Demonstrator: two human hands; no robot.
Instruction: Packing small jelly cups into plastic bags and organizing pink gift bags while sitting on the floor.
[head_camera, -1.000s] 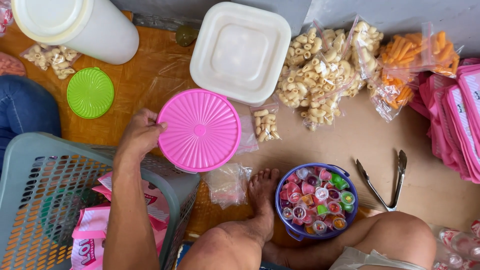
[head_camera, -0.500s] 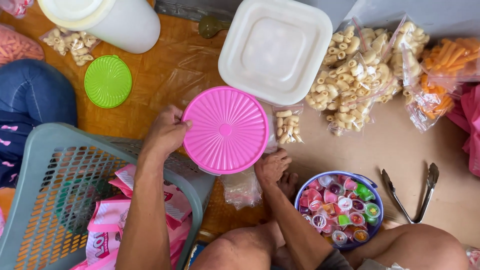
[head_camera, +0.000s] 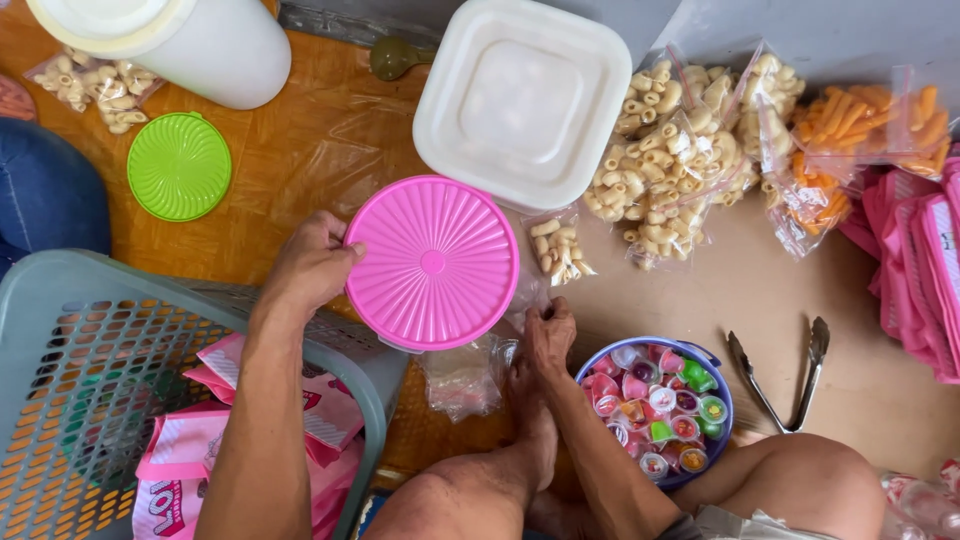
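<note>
Left hand (head_camera: 305, 268) fingers curled on rim of pink ribbed lid (head_camera: 432, 263), steadying it; right hand (head_camera: 545, 335) pinching clear plastic bag (head_camera: 462, 375) beside lid's lower edge.

Left hand (head_camera: 305, 265) grips the pink ribbed lid (head_camera: 432, 262); right hand (head_camera: 545, 335) seemingly pinches a clear bag (head_camera: 462, 375) beneath.

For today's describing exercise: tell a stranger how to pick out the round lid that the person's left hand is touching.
Start at the big square white container at the top middle. Just below it lies the pink lid, round and ribbed like a fan, with the left hand at its edge. The green lid further left has the same ribs but is smaller and untouched.
</note>
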